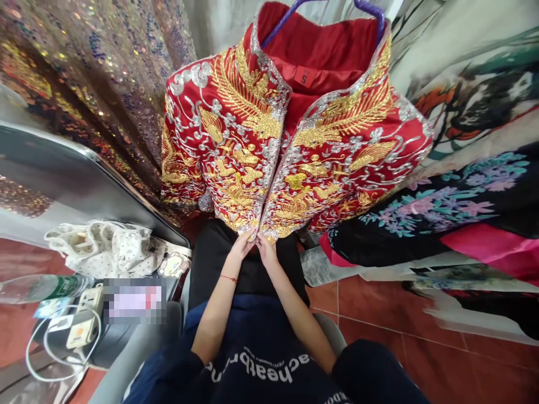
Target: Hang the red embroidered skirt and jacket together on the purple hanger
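Both hands, left hand [243, 241] and right hand [265, 246], pinch the embroidered red jacket [290, 146] at its hem, front edges meeting; fastening the opening appears next.

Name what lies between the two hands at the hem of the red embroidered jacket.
Head view: only the jacket's front opening edges; left hand and right hand pinch them, nearly touching.

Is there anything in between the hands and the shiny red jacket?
No. Both the left hand and the right hand are already touching the bottom hem of the red embroidered jacket, right where its two front edges meet. Nothing sits between them and the cloth.
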A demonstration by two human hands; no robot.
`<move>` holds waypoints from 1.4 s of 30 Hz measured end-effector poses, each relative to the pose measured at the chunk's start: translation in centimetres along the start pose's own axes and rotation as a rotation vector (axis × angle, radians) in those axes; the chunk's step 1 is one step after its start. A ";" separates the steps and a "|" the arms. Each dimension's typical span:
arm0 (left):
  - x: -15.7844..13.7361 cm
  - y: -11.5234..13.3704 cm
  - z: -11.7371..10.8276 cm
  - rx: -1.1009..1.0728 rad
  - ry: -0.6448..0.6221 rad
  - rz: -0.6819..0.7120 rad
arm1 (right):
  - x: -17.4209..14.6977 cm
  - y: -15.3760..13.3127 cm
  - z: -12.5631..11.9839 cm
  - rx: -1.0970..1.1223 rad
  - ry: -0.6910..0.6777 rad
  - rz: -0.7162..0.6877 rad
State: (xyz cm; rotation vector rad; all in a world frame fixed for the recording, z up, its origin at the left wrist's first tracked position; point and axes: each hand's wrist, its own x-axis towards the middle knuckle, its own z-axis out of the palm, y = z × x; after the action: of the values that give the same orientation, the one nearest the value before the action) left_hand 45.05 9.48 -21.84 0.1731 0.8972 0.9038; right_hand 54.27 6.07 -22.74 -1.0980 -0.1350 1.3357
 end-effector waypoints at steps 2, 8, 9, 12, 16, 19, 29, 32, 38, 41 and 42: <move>0.0 -0.4 0.2 0.000 0.006 0.018 | 0.2 -0.1 -0.2 -0.005 -0.001 -0.009; -0.4 -0.6 0.6 0.021 0.025 0.042 | 0.3 -0.5 -0.5 -0.009 -0.002 -0.023; -0.6 -0.5 0.6 0.025 0.021 0.050 | 0.3 -0.6 -0.5 -0.009 -0.005 -0.025; -1.0 0.0 0.8 0.034 0.005 0.083 | 0.2 -0.9 -0.3 -0.008 -0.013 -0.027; -1.2 0.8 1.3 0.030 0.006 0.142 | -0.1 -1.2 0.0 -0.008 -0.032 -0.022; -1.3 1.1 1.7 0.032 0.021 0.159 | -0.3 -1.3 0.2 -0.009 -0.040 -0.015; -1.3 0.7 2.1 0.042 0.048 0.181 | -0.5 -1.4 0.3 0.029 -0.012 -0.020; -1.6 0.4 2.2 0.062 0.054 0.168 | -0.4 -1.5 0.1 0.033 0.002 -0.017; -2.0 -0.2 2.3 0.078 0.071 0.177 | -0.3 -1.5 -0.4 0.025 0.041 -0.014; -2.1 -0.4 2.5 0.075 0.063 0.169 | -0.2 -1.6 -0.6 0.026 0.049 -0.010; -2.1 -0.5 2.6 0.074 0.062 0.168 | -0.2 -1.6 -0.6 0.025 0.049 -0.011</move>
State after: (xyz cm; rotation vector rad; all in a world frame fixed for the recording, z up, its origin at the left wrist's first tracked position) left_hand 46.68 8.20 -19.15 0.2886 0.9855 1.0367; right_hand 55.76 5.82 -21.87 -1.1064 -0.0881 1.2961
